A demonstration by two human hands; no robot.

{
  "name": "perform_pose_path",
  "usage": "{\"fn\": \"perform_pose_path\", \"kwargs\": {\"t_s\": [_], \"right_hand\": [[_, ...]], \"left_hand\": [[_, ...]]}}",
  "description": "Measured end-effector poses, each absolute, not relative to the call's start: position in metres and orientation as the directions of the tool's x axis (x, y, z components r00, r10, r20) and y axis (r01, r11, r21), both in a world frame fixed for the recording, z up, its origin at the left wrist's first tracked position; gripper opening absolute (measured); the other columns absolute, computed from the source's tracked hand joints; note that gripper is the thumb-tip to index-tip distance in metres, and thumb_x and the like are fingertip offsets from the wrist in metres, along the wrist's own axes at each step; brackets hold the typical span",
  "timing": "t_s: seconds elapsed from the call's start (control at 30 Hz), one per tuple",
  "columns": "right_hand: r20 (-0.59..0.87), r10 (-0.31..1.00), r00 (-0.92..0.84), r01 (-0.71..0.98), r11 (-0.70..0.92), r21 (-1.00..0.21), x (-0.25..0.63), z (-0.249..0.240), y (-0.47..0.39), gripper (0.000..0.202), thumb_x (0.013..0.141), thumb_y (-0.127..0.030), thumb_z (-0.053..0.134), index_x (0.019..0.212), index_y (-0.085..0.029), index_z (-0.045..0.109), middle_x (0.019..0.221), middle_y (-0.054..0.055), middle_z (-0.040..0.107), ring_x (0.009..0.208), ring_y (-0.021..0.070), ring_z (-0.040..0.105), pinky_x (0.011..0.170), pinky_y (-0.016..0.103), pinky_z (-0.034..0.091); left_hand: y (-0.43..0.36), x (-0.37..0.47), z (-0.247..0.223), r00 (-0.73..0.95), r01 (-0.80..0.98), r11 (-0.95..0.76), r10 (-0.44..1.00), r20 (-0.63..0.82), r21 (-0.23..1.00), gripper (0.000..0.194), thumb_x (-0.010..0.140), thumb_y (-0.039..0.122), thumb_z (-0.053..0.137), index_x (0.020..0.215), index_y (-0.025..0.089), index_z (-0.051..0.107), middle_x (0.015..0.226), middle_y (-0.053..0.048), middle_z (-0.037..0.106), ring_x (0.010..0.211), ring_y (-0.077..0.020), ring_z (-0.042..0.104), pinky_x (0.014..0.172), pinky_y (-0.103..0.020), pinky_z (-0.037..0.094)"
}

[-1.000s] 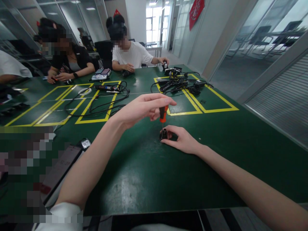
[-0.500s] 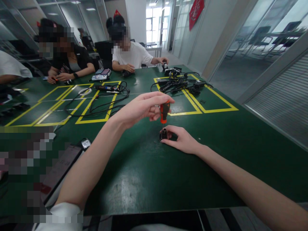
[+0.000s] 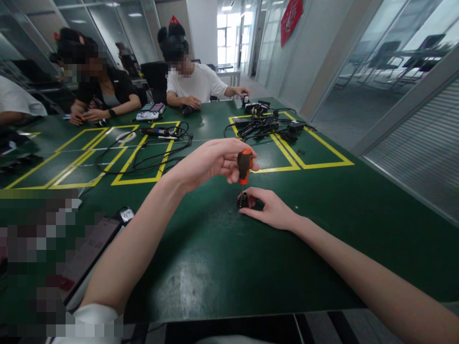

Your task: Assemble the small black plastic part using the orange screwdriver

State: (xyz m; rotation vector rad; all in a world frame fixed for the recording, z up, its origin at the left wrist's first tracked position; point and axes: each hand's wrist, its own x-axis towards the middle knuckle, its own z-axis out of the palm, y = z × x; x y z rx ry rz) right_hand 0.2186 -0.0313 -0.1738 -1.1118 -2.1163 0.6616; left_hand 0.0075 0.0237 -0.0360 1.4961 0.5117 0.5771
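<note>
My left hand (image 3: 220, 160) is closed around the top of a screwdriver (image 3: 245, 166) with an orange and dark handle. The screwdriver stands nearly upright, and its thin shaft runs down to a small black round part (image 3: 244, 201) with a short post. That part rests on the green tabletop (image 3: 215, 248), pinched at its side between the thumb and fingers of my right hand (image 3: 268, 206). The exact spot where the tip meets the part is too small to make out. A tiny bit, perhaps a screw, lies just left of the part.
A heap of black cables (image 3: 265, 125) lies at the back right, near a small cluster of dark bits (image 3: 301, 152). More cables and a pen-like tool (image 3: 158, 131) are at the back left. A phone-like device (image 3: 93, 248) sits by my left forearm. Co-workers sit across the table.
The fingers of my left hand have shifted on the screwdriver's handle, showing more of its top. My right hand and the black part stay in place.
</note>
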Motion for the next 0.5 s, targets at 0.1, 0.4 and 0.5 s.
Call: {"fn": "perform_pose_path", "kwargs": {"t_s": [0.1,0.4,0.5], "right_hand": [[0.304,0.849,-0.432,0.525,0.510,-0.681,0.2186,-0.1734,-0.0313,0.029,0.090,-0.042,0.070,0.108,-0.019,0.065,0.092,0.006,0.071,0.073,0.0177,0.066,0.069,0.033,0.056],[0.312,0.844,-0.437,0.523,0.520,-0.675,0.2189,-0.1739,-0.0307,0.029,0.090,-0.042,0.070,0.106,-0.019,0.065,0.092,0.005,0.070,0.073,0.0168,0.065,0.069,0.031,0.055],[0.318,0.843,-0.434,0.520,0.523,-0.675,0.2185,-0.1740,-0.0310,0.028,0.090,-0.042,0.069,0.106,-0.018,0.065,0.090,0.004,0.070,0.072,0.0166,0.064,0.068,0.031,0.054]], "left_hand": [[0.0226,0.0068,-0.0360,0.751,-0.046,-0.024,0.658,0.050,0.999,0.032,0.089,0.036,0.068,0.112,0.014,0.071,0.096,-0.008,0.074,0.064,-0.0093,0.059,0.057,-0.022,0.047],[0.0182,0.0058,-0.0332,0.758,-0.015,-0.063,0.650,0.053,0.998,0.029,0.087,0.040,0.072,0.097,0.013,0.073,0.086,-0.004,0.068,0.060,-0.0071,0.053,0.054,-0.020,0.044],[0.0202,0.0071,-0.0340,0.773,-0.041,-0.033,0.633,0.053,0.999,0.033,0.089,0.043,0.068,0.097,0.012,0.072,0.093,-0.008,0.072,0.061,-0.0083,0.056,0.054,-0.021,0.045]]}}
